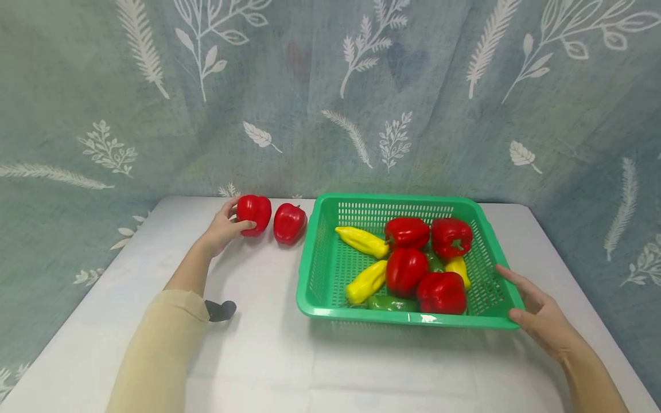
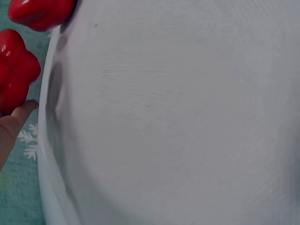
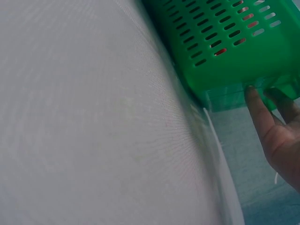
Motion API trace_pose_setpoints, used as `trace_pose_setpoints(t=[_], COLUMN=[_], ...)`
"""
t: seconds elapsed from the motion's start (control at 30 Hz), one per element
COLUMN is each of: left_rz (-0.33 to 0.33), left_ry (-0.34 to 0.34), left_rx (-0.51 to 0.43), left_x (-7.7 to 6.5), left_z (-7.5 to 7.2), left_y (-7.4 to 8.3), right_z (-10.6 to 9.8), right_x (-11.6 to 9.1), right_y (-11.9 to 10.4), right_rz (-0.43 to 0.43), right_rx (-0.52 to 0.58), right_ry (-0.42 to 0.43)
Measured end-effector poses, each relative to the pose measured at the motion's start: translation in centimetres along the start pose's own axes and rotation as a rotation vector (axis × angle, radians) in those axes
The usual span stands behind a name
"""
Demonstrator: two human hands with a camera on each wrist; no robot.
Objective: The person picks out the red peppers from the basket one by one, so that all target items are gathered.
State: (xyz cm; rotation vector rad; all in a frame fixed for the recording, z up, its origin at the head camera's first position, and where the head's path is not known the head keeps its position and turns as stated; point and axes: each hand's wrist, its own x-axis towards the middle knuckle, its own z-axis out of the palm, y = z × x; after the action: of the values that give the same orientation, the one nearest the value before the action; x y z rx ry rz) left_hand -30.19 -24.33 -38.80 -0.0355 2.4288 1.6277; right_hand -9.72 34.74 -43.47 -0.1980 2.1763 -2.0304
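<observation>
At the far left of the table, my left hand [image 1: 225, 225] grips a red bell pepper [image 1: 256, 212], thumb in front and fingers behind. The left wrist view catches that bell pepper [image 2: 14, 70] at its left edge, by the fingers. Just right of it in the head view lies a second red bell pepper [image 1: 289, 223]. My right hand [image 1: 544, 315] holds the right rim of a green plastic basket [image 1: 320, 312] near its front corner. Inside the basket are several red bell peppers [image 1: 407, 272], long yellow peppers [image 1: 363, 241] and green peppers [image 1: 393, 303] partly hidden beneath.
A white cloth [image 1: 258, 355] covers the table. Behind its far edge hangs a grey-green curtain [image 1: 289, 103] with white leaf prints. A dark strap end [image 1: 221, 310] sticks out beside the left sleeve [image 1: 160, 344].
</observation>
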Motion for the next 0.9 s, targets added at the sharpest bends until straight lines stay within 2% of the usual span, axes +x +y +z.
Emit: trace_pose_setpoints(t=[0.13,0.3,0.4,0.7,0.77,0.9], left_rz=[-0.008,-0.030,-0.049,-0.072,-0.072,-0.102], left_ry=[0.020,0.026,0.026,0.034,0.039,0.068], left_rx=[0.019,0.059,0.059,-0.106,-0.111,-0.051], left_x=[1.2,1.9,2.1,1.1,1.0,1.6], left_z=[-0.2,-0.3,-0.4,0.2,0.3,0.1], left_y=[-2.4,-3.8,-4.0,-2.3,-2.3,-3.3], right_z=[0.1,0.1,0.1,0.1,0.1,0.2], right_x=[0.0,0.1,0.2,0.1,0.0,0.0], right_y=[0.1,0.1,0.0,0.0,0.0,-0.1], right_rz=[0.021,0.014,0.008,0.005,0.007,0.011], right_rx=[-0.021,-0.022,-0.018,-0.036,-0.040,-0.049], right_ry=[0.005,-0.003,-0.003,0.012,0.018,0.029])
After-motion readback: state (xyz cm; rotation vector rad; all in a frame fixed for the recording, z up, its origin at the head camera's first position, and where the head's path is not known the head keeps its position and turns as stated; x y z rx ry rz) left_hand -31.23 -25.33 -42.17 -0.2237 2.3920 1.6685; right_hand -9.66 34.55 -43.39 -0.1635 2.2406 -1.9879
